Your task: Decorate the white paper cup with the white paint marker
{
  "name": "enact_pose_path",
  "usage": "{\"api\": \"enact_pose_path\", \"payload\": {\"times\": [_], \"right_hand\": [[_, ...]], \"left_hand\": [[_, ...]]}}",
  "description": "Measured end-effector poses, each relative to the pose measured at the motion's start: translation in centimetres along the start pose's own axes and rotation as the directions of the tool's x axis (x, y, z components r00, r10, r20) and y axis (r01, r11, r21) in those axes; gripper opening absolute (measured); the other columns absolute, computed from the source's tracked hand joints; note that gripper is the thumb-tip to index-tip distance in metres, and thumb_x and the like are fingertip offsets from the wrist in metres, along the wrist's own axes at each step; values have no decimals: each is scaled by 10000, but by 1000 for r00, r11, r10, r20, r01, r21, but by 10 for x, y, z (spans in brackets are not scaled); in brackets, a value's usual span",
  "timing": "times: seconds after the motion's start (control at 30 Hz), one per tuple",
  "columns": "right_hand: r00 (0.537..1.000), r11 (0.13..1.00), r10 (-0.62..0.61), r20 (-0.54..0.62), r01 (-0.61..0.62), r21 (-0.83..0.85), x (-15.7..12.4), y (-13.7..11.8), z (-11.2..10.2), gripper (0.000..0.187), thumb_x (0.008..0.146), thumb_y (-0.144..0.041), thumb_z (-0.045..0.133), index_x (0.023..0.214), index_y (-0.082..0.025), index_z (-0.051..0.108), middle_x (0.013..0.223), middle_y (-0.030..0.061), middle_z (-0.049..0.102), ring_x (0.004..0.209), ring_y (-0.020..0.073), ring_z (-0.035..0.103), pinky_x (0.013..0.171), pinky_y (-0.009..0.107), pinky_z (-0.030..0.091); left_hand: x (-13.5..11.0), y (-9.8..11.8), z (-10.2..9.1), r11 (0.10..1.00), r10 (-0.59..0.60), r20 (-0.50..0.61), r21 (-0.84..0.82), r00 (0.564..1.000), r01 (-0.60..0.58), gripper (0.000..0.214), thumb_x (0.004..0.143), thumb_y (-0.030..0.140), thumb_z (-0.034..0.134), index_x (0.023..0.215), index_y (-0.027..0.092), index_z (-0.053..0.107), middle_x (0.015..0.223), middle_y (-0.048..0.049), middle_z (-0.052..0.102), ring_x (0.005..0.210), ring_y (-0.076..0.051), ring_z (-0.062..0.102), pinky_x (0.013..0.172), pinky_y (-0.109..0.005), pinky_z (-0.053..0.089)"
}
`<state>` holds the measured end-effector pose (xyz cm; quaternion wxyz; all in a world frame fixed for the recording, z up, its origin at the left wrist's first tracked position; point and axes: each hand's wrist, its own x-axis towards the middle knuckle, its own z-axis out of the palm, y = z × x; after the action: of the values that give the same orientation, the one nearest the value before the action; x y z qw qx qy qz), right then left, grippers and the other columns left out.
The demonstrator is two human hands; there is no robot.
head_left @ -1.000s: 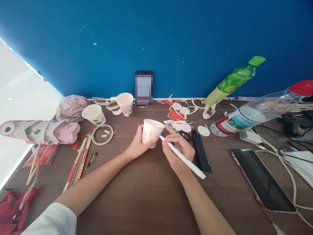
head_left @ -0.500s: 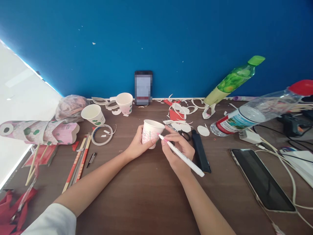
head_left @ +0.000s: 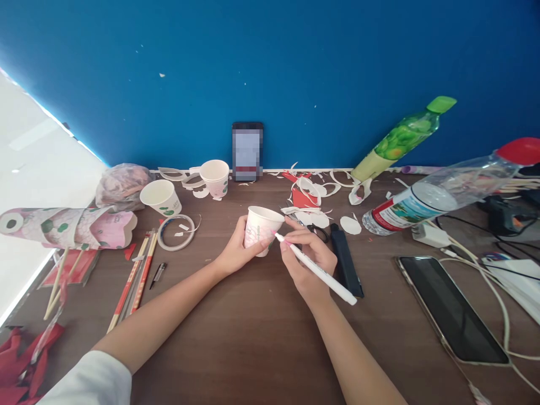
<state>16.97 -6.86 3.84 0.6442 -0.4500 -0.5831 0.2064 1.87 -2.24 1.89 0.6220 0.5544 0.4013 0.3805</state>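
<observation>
Background: a deep blue wall (head_left: 295, 67) rises behind a dark brown wooden table (head_left: 253, 349) strewn with craft leftovers.
Left hand: my left hand (head_left: 234, 253) is curled around a small paper cup (head_left: 258, 226), fingers round its far side and thumb near its base, tilting it off the table so the mouth leans away from me.
Right hand: my right hand (head_left: 306, 261) pinches a white pen (head_left: 333, 284) in a writing grip, fingers closed tight on the barrel, and the tip meets the cup's side wall.
Where the cup is: near the table's middle, in front of me, between both hands.
How the cup handles: I judge it very light, thin-walled and easy to dent. The rolled rim and the base look stiffest, so a loose wrap low on the body, opposite the pen tip, seems the safest hold. Squeezing mid-wall would likely buckle it.
Around it: two more cups (head_left: 160, 197) and a tape ring (head_left: 176, 232) to the left, paper scraps (head_left: 312, 194) and scissors (head_left: 316, 230) just behind my right hand, a phone (head_left: 247, 151) propped against the wall, a water bottle (head_left: 442, 194) to the right.
</observation>
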Motion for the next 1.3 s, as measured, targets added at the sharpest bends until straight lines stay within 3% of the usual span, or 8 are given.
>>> {"api": "enact_pose_path", "payload": {"times": [0.93, 1.13, 1.3], "right_hand": [[997, 999, 40, -58, -41, -24, 2, 2, 2, 135, 774, -93, 627, 770, -228, 620, 869, 42, 733, 1042, 251, 696, 831, 386, 587], [997, 998, 62, -56, -63, -19, 0, 4, 2, 119, 777, -108, 628, 771, -226, 611, 955, 62, 737, 1053, 258, 690, 850, 412, 583], [996, 996, 74, -52, -71, 47, -1, 6, 0, 132, 776, -104, 634, 766, -233, 610, 855, 26, 721, 1062, 248, 685, 898, 411, 564]], "left_hand": [[0, 0, -1, 1000, -1, 7, -4, 1000, 1, 527, 743, 430, 689, 1137, 195, 430, 1121, -73, 551, 1076, -244, 532, 882, -354, 454], [0, 0, -2, 1000, -8, 11, -17, 1000, 8, 521, 737, 412, 697, 1133, 193, 438, 1123, -73, 555, 1071, -242, 539, 875, -353, 462], [1, -3, -3, 1000, -2, 16, -23, 1000, 3, 554, 727, 440, 706, 1145, 193, 440, 1146, -80, 557, 1096, -256, 534, 896, -367, 457]]}}
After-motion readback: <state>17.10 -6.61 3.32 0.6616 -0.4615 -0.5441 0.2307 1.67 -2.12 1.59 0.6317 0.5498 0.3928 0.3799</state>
